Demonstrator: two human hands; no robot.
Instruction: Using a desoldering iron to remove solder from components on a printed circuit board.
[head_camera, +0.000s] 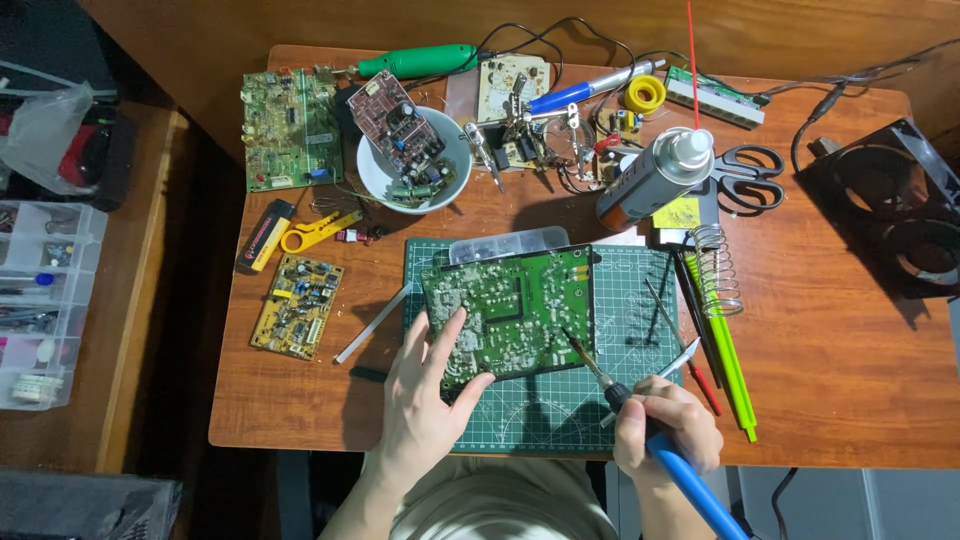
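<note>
Reddish wooden counter (850, 330), crowded along its far edge, with a green cutting mat (560, 410) at the near edge. I noted a large green circuit board (510, 312) lying solder side up on the mat, tilted slightly, its far edge over a clear plastic box (510, 243).

Left hand (425, 400): palm on the mat, thumb and fingers spread and pressed on the board's near left corner, pinning it. Right hand (668, 432): fingers clamped around the blue handle of a soldering iron (640, 420), tip at or just above the board's near right corner; contact could not be confirmed. A pair of metal tweezers (660, 372) seemed tucked in the same grip.

Step in hand, as I judged it: working a joint at that corner. The next move would call for a steady tip and a pinned board.

Packages and labels: grey spray can (655, 175) lying toward the far right, white cap, with a yellow label (678, 213) just beside it. Yellow solder spool (645, 95) at the far edge. White bowl (412, 160) of small boards, far left of centre. Black scissors (748, 170) beside the can.
</note>
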